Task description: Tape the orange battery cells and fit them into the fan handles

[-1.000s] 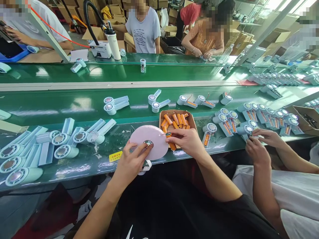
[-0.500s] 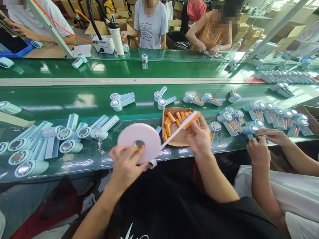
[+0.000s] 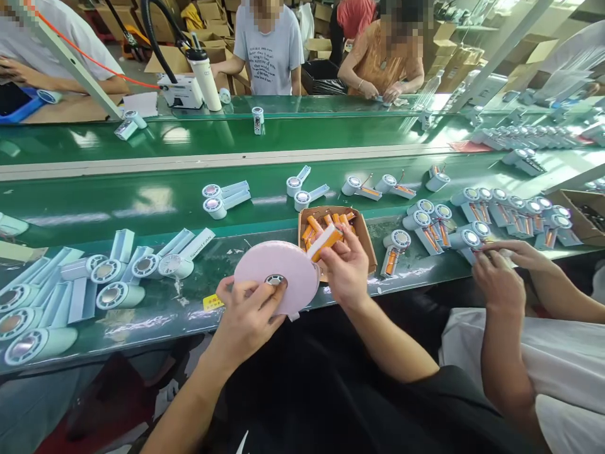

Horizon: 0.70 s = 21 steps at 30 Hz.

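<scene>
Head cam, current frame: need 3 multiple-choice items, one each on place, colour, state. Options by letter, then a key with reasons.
1. Where does the cardboard box of orange cells stand?
A. on the green belt, just beyond the right hand
B. on the far table beside the white bottle
C. on the person's lap

2. What colour is the tape roll under the left hand?
A. blue
B. pale pink
C. black

3. What does the right hand hold?
A. nothing, it lies flat and open
B. a fan housing
C. an orange cell against the tape's free end

Key:
1 A: the cardboard box rests on the green belt right behind the right hand.
2 B: the tape roll is pale pink, with the left hand at its hub.
3 C: the fingers pinch an orange cell where the white strip leaves the roll.
</scene>
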Each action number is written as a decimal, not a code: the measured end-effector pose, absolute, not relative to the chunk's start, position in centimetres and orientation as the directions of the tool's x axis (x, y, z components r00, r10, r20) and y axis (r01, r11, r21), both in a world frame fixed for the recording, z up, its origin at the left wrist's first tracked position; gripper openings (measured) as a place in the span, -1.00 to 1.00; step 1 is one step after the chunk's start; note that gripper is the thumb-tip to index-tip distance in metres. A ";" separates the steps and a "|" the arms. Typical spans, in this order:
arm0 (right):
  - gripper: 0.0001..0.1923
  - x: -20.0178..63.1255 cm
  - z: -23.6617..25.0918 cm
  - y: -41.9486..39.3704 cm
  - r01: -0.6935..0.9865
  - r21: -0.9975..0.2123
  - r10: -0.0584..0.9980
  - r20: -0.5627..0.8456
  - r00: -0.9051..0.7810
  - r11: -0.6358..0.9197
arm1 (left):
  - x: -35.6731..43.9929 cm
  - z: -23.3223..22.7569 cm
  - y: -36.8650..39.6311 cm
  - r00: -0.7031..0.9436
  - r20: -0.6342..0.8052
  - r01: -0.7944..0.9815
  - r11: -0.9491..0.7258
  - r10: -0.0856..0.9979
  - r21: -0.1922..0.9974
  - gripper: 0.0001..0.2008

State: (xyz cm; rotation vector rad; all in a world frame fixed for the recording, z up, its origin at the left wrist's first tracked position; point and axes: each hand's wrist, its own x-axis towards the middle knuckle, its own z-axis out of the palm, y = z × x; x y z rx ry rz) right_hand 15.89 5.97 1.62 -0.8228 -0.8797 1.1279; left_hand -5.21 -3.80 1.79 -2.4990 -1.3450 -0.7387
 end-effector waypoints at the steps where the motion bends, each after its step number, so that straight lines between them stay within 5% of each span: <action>1: -0.48 17.5 2.2 7.2 -0.369 -0.892 0.957 0.190 0.219 0.261 | -5.6 1.6 -4.0 0.483 0.488 0.809 -0.584 0.727 0.068 -0.56; 3: -0.59 21.1 3.4 9.8 -0.312 -0.855 0.883 0.295 0.365 0.414 | -7.7 0.9 -4.0 0.460 0.444 0.823 -0.558 0.769 0.112 -0.56; 6: -0.68 25.8 3.9 11.6 -0.260 -0.761 0.751 0.410 0.517 0.595 | -13.2 -0.6 -3.2 0.204 0.359 0.940 -0.285 0.911 0.189 -0.53; 10: -0.54 28.1 1.2 8.4 -0.384 -0.817 0.868 0.255 0.427 0.429 | -17.8 -1.9 -0.4 -0.038 0.224 0.960 -0.027 0.974 0.279 -0.38; 15: -0.51 28.8 -1.6 5.6 -0.417 -0.873 0.897 0.052 0.438 0.254 | -9.3 -0.1 10.0 0.163 0.196 0.926 -0.218 0.967 0.309 -0.57; 17: -0.51 29.3 -1.4 6.1 -0.408 -0.875 0.893 0.059 0.445 0.261 | -3.7 1.1 15.7 0.265 0.025 0.935 -0.264 0.964 0.236 -0.56; 21: -0.53 30.8 -0.3 6.9 -0.342 -0.884 0.878 0.141 0.457 0.320 | 5.1 1.9 25.0 0.320 -0.086 0.940 -0.305 0.943 0.152 -0.59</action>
